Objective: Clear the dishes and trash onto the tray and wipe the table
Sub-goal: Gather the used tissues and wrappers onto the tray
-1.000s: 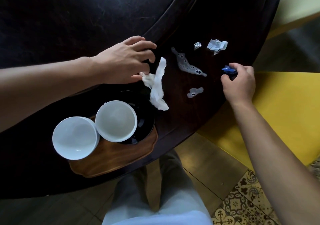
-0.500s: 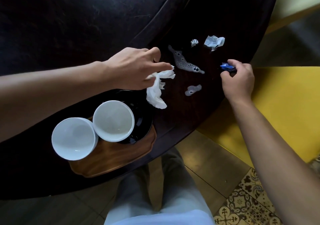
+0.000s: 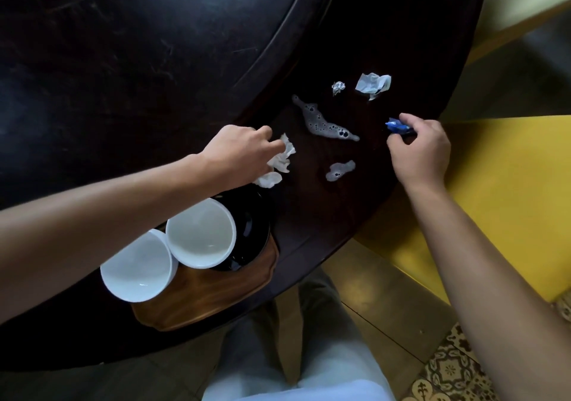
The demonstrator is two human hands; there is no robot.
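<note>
My left hand (image 3: pixel 239 150) grips a crumpled white tissue (image 3: pixel 279 165) on the dark table (image 3: pixel 123 76), just above the wooden tray (image 3: pixel 216 295). On the tray stand two white bowls (image 3: pixel 200 236) (image 3: pixel 136 269), the right one on a black plate (image 3: pixel 250 230). My right hand (image 3: pixel 420 150) pinches a small blue wrapper (image 3: pixel 397 127) near the table's right edge. Between my hands lie two foamy spills (image 3: pixel 321 122) (image 3: pixel 340 170). Farther back sit a small foil ball (image 3: pixel 338 87) and a crumpled white wrapper (image 3: pixel 372 85).
A raised round inner panel (image 3: pixel 154 60) fills the table's middle. A yellow seat (image 3: pixel 500 190) stands right of the table. Below the table edge are my legs (image 3: pixel 293 354) and a patterned tile floor (image 3: pixel 457 369).
My left hand has bunched the long tissue into a wad and drawn it slightly toward the tray. My right hand stays at the blue wrapper with little movement.
</note>
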